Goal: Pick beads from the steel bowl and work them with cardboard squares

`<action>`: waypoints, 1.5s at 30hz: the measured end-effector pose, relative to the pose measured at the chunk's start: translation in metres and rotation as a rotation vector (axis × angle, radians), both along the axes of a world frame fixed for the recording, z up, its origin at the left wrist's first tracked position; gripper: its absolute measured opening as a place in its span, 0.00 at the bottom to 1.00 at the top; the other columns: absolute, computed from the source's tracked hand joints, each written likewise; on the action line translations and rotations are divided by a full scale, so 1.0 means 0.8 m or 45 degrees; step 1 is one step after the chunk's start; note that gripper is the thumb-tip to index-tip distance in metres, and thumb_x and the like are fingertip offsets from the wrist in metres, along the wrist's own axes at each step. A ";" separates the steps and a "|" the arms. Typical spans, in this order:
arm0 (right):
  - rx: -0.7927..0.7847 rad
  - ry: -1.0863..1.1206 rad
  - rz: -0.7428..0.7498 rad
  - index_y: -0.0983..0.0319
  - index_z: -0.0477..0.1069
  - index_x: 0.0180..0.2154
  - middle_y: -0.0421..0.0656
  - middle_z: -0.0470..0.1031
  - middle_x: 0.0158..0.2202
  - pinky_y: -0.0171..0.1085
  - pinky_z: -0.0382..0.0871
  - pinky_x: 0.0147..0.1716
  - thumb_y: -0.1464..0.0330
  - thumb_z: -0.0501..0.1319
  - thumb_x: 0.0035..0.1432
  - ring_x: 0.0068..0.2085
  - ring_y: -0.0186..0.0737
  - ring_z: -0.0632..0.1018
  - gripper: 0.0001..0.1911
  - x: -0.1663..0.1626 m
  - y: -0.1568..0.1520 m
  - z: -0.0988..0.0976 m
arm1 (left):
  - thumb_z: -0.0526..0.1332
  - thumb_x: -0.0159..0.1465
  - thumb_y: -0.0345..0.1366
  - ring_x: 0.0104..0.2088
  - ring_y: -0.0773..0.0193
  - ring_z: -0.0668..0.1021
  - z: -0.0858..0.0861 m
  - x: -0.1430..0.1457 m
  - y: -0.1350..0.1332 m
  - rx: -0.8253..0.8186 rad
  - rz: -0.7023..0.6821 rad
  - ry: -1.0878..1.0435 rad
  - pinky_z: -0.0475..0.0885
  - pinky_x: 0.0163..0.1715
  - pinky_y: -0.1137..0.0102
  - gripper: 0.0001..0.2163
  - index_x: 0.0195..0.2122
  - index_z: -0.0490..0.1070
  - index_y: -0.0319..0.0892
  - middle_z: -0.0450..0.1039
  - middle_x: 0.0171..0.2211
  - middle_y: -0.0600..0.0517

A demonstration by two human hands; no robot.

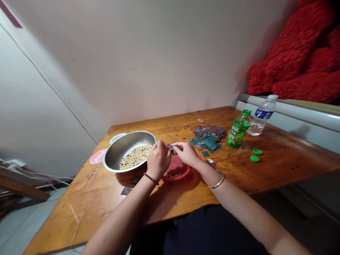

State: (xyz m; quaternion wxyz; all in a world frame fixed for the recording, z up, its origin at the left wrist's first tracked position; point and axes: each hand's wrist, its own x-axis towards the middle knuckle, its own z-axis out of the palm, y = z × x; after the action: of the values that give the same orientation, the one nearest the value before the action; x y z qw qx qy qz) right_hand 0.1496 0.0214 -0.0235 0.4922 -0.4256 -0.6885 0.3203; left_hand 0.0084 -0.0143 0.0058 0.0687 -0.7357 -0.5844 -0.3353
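Note:
Both my hands meet above a red plastic basin (183, 173) and pinch a small dark flat piece (172, 150) between them. My left hand (159, 159) grips it from the left with bent fingers, and my right hand (186, 153) has its fingertips on the other side. Inside the basin, a few pale beads (170, 175) lie near its front rim. Just left of my left hand, a steel bowl (113, 163) tilts towards me, with many cream and black beads (136, 156) in it. What the piece is made of, I cannot tell.
Green and brown squares (208, 138) are heaped right of my hands. Behind them stand a green bottle (237, 131) and a water bottle (261, 115), with two green caps (255, 159) nearby. Loose string (85, 193) trails over the table's left side. Red yarn (294, 56) is piled at right.

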 end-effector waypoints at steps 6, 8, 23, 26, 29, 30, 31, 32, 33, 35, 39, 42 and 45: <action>-0.031 0.044 0.015 0.61 0.76 0.40 0.44 0.80 0.40 0.37 0.73 0.42 0.70 0.56 0.58 0.40 0.39 0.80 0.11 0.001 0.004 -0.002 | 0.58 0.59 0.38 0.37 0.61 0.75 0.002 -0.002 0.001 0.003 -0.026 0.017 0.66 0.30 0.70 0.08 0.37 0.59 0.44 0.72 0.35 0.50; -0.031 0.040 0.021 0.61 0.76 0.40 0.45 0.80 0.39 0.37 0.74 0.42 0.70 0.56 0.58 0.40 0.39 0.80 0.12 0.001 0.005 -0.003 | 0.58 0.59 0.38 0.37 0.61 0.74 0.002 -0.002 0.001 0.007 -0.020 -0.001 0.66 0.30 0.70 0.09 0.37 0.59 0.44 0.72 0.34 0.50; -0.049 0.023 -0.013 0.61 0.76 0.40 0.45 0.79 0.40 0.39 0.74 0.43 0.71 0.56 0.57 0.41 0.41 0.80 0.12 0.001 0.008 -0.006 | 0.59 0.58 0.37 0.35 0.61 0.75 -0.008 -0.002 0.007 0.046 -0.093 -0.024 0.67 0.29 0.70 0.10 0.37 0.58 0.44 0.72 0.34 0.51; -0.035 0.013 -0.027 0.61 0.76 0.40 0.46 0.79 0.41 0.39 0.74 0.43 0.70 0.57 0.57 0.41 0.42 0.80 0.12 0.001 0.008 -0.007 | 0.59 0.59 0.38 0.33 0.62 0.75 -0.010 -0.002 0.008 0.031 -0.078 -0.067 0.66 0.28 0.71 0.11 0.39 0.58 0.44 0.73 0.34 0.51; -0.038 0.038 -0.036 0.61 0.76 0.40 0.46 0.79 0.41 0.38 0.74 0.43 0.70 0.57 0.57 0.41 0.41 0.80 0.12 0.001 0.009 -0.006 | 0.59 0.59 0.37 0.34 0.61 0.75 -0.010 -0.003 0.008 0.043 -0.091 -0.051 0.67 0.29 0.70 0.10 0.39 0.59 0.44 0.73 0.35 0.50; -0.044 0.052 -0.038 0.61 0.76 0.40 0.46 0.79 0.41 0.38 0.74 0.43 0.70 0.57 0.57 0.41 0.41 0.80 0.11 0.001 0.009 -0.006 | 0.59 0.59 0.37 0.35 0.61 0.75 -0.009 -0.003 0.008 0.050 -0.096 -0.039 0.68 0.30 0.70 0.10 0.38 0.59 0.43 0.73 0.35 0.50; -0.049 0.065 -0.039 0.62 0.76 0.40 0.46 0.79 0.40 0.38 0.74 0.43 0.70 0.57 0.57 0.41 0.41 0.80 0.11 0.001 0.010 -0.006 | 0.59 0.59 0.37 0.36 0.61 0.75 -0.009 -0.003 0.007 0.054 -0.103 -0.033 0.68 0.31 0.69 0.10 0.38 0.60 0.43 0.73 0.35 0.49; -0.053 0.075 -0.040 0.62 0.76 0.40 0.46 0.79 0.41 0.38 0.74 0.43 0.70 0.57 0.57 0.41 0.41 0.80 0.11 0.001 0.010 -0.006 | 0.60 0.59 0.36 0.36 0.61 0.75 -0.008 -0.003 0.007 0.055 -0.114 -0.033 0.68 0.31 0.69 0.10 0.39 0.60 0.43 0.73 0.35 0.49; -0.055 0.084 -0.041 0.62 0.76 0.40 0.46 0.79 0.41 0.38 0.74 0.43 0.70 0.57 0.57 0.41 0.41 0.80 0.11 0.001 0.011 -0.006 | 0.60 0.59 0.36 0.37 0.61 0.76 -0.008 -0.003 0.006 0.053 -0.125 -0.038 0.69 0.32 0.69 0.10 0.39 0.60 0.43 0.74 0.35 0.50; -0.057 0.092 -0.043 0.61 0.76 0.40 0.45 0.79 0.41 0.38 0.74 0.43 0.70 0.57 0.57 0.41 0.41 0.80 0.11 0.002 0.011 -0.005 | 0.60 0.59 0.36 0.38 0.60 0.76 -0.007 -0.003 0.006 0.047 -0.151 -0.052 0.69 0.33 0.69 0.12 0.41 0.59 0.44 0.75 0.35 0.51; -0.059 0.081 -0.035 0.61 0.76 0.40 0.45 0.80 0.40 0.38 0.74 0.43 0.70 0.57 0.57 0.41 0.41 0.80 0.12 0.002 0.011 -0.004 | 0.60 0.59 0.35 0.40 0.61 0.76 -0.006 -0.003 0.005 0.050 -0.174 -0.054 0.69 0.34 0.69 0.13 0.42 0.58 0.45 0.76 0.35 0.52; -0.051 0.044 -0.042 0.61 0.76 0.41 0.46 0.79 0.41 0.38 0.74 0.43 0.70 0.56 0.58 0.41 0.40 0.80 0.12 0.003 0.009 -0.003 | 0.60 0.59 0.34 0.40 0.61 0.76 -0.006 -0.003 0.006 0.055 -0.169 -0.055 0.69 0.33 0.69 0.13 0.43 0.58 0.45 0.76 0.36 0.52; -0.031 0.000 -0.058 0.61 0.76 0.41 0.46 0.79 0.41 0.39 0.73 0.44 0.70 0.56 0.58 0.41 0.41 0.80 0.12 0.003 0.007 -0.002 | 0.60 0.59 0.35 0.40 0.61 0.76 -0.007 -0.004 0.007 0.046 -0.165 -0.057 0.69 0.33 0.69 0.13 0.44 0.58 0.45 0.76 0.36 0.52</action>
State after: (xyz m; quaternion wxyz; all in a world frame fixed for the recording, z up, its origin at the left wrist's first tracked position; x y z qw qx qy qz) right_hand 0.1524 0.0267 -0.0248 0.4940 -0.4471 -0.6748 0.3173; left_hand 0.0050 -0.0085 0.0004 0.0471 -0.7629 -0.5308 -0.3660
